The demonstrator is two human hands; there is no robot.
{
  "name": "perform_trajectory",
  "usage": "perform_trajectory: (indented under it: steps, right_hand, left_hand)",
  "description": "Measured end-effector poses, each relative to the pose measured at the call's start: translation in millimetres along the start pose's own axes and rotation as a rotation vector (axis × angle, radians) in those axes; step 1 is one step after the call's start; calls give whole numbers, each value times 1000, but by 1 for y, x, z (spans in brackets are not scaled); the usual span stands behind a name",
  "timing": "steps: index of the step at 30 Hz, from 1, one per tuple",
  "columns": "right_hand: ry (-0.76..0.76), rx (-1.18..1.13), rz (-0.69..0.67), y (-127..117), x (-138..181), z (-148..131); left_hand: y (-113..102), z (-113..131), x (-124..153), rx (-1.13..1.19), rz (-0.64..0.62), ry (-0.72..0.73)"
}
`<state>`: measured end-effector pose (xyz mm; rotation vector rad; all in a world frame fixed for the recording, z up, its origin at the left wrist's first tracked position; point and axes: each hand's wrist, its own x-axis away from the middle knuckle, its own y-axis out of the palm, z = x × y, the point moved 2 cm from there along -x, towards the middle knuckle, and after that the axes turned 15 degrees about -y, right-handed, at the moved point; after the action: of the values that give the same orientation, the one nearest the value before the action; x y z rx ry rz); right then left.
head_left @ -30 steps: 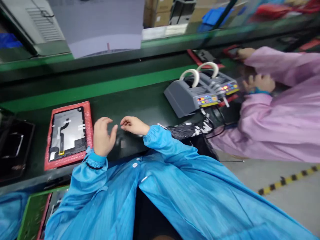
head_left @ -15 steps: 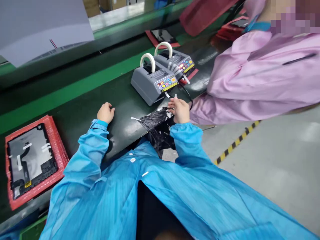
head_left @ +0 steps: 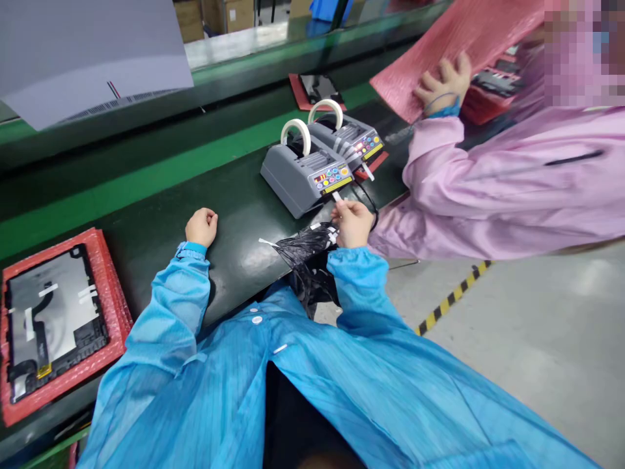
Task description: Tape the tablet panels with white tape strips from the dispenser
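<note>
My right hand (head_left: 352,222) pinches a short white strip of tape (head_left: 336,195) just below the front of the nearer grey tape dispenser (head_left: 305,170). Under that hand lies a crumpled black plastic bag (head_left: 303,244) with bits of tape stuck to it. My left hand (head_left: 200,226) rests on the dark belt (head_left: 234,208) as a loose fist, with nothing in it. Far to the left sits a tablet back panel (head_left: 51,319) with tape strips on it, lying in a red bubble-wrap sheet (head_left: 105,355).
A second tape dispenser (head_left: 351,137) stands behind the first. A co-worker in a pink coat (head_left: 512,182) leans in at the right, one hand (head_left: 442,81) on a red bubble-wrap sheet (head_left: 454,39). Another red tray with a panel (head_left: 316,88) lies further back. The floor has yellow-black marking tape (head_left: 452,299).
My right hand went from the belt's middle to the dispenser and took a tape strip. My left hand curled into a fist. The co-worker lifted a red sheet.
</note>
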<state>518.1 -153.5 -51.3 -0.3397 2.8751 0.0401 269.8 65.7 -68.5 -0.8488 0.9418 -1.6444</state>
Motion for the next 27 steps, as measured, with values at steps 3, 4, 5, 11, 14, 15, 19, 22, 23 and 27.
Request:
perform_trajectory:
  steps: [3,4,5,11,14,15,19,22,23,27]
  right_hand:
    - [-184,-6,-12,-9,10,-3]
    - [-206,-24,-47,-11,14,-5]
    - [-211,-45,-90,-12,19,-7]
    - [-276,-110,-211,-6,44,-25]
    - [-328,-96,-186,-7,44,-28]
    - [-340,-93,-160,-9,41,-28]
    - [-378,-86,-45,-25,25,-23]
    - [-399,-87,5,-44,10,-16]
    - [-410,-86,31,-51,4,-14]
    - [-435,-42,127,-73,-20,-9]
  left_hand:
    - [1,1,0,0,-32,-20]
    - [1,1,0,-9,-36,-27]
    - [1,2,1,-21,-34,-35]
    - [-3,12,-18,-45,-121,-118]
    - [-6,28,-43,-21,-264,-99]
    - [-7,37,-52,-14,-263,-73]
    - [-6,82,-93,-14,-111,48]
    - [1,123,-120,-103,-55,140]
    - [3,138,-128,-144,-43,178]
    - [15,197,-159,-272,-1,327]
